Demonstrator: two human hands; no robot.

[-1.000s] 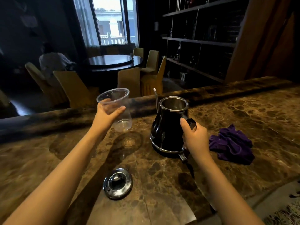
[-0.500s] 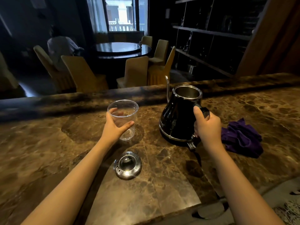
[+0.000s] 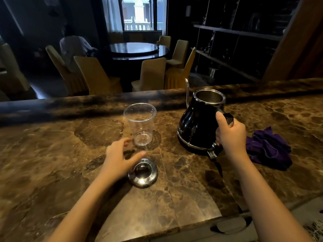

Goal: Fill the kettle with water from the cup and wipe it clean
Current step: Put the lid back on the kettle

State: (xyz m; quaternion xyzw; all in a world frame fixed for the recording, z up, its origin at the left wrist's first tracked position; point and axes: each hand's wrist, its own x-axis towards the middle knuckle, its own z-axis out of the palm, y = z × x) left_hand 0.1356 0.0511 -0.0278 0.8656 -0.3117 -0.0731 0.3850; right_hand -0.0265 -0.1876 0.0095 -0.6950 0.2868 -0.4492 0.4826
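On marble counter (image 3: pixel 183 198): cup (image 3: pixel 140 126) upright, looks empty, pour seemingly done. Left hand (image 3: pixel 118 158) spread open, holding nothing, just beside lid (image 3: pixel 143 172). Right hand (image 3: pixel 229 135) wrapped round handle of kettle (image 3: pixel 199 126); kettle upright, mouth uncovered, thin spout pointing away. Next, likely: lid on, then purple cloth (image 3: pixel 269 148) for wiping.

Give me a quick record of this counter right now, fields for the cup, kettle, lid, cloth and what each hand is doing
cup: clear, upright on the counter, looks empty, nobody holding it
kettle: black, lid off, standing on the counter
lid: shiny metal, lying on the counter in front of the cup
cloth: purple, crumpled, right of the kettle
left hand: open, between cup and lid, holding nothing
right hand: gripping the kettle's handle
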